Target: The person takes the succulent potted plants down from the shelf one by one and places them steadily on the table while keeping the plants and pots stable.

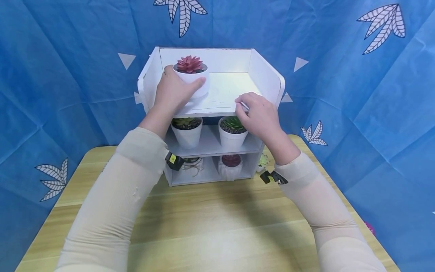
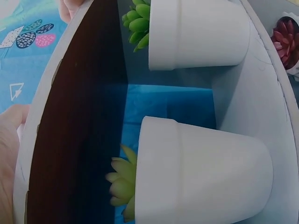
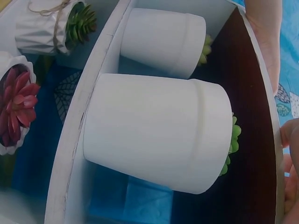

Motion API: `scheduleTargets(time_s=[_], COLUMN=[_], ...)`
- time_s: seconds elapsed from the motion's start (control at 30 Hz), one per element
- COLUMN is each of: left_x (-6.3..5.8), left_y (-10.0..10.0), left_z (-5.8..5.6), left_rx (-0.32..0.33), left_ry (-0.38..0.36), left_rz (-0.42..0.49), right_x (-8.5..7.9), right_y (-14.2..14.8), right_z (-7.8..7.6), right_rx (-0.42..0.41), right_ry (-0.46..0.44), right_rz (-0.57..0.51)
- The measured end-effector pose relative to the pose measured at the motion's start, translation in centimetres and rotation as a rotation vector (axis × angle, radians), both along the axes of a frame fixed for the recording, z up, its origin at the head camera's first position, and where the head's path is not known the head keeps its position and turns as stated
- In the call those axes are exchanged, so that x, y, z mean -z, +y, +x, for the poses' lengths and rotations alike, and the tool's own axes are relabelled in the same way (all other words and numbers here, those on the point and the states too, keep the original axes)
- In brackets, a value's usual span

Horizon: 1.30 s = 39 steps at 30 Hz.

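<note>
On the top shelf, my left hand (image 1: 175,88) grips a white pot (image 1: 200,92) holding a red succulent (image 1: 189,64), fingers on its far left side and thumb across the front. My right hand (image 1: 259,113) is at the front edge of that shelf, right of the pot, its fingers loosely curled with nothing visible in them. In the right wrist view, its fingers (image 3: 292,140) appear beside the shelf edge. The left wrist view shows only part of the left hand (image 2: 8,158) and not the held pot.
The white shelf unit (image 1: 266,75) stands on a wooden table (image 1: 210,223). Two white pots with green succulents, one left (image 1: 188,136) and one right (image 1: 232,138), occupy the middle shelf. Below are a red succulent (image 1: 231,160) and a twine-tied pot (image 1: 193,166). Blue cloth (image 1: 68,68) hangs behind.
</note>
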<state>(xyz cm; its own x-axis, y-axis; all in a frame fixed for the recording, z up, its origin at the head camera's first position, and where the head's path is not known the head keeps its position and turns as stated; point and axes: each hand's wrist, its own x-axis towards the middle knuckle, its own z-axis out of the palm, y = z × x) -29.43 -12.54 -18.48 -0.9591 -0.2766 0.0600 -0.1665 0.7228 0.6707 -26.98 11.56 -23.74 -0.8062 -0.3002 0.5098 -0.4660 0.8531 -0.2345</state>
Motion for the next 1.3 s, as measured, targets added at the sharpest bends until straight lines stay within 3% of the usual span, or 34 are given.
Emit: scheduleTargets(time_s=[0.8,1.3], left_x=[0.0,0.2], left_y=[-0.1,-0.4], left_z=[1.1,2.7], left_rx=[0.005,0.017], left_ry=[0.022,0.045], left_rz=[-0.027,-0.036], right_x=[0.0,0.0], right_y=[-0.1,-0.1], right_z=[0.0,0.1], right_rx=[0.007,0.009], right_ry=[-0.002,0.003], right_rz=[-0.002,-0.001])
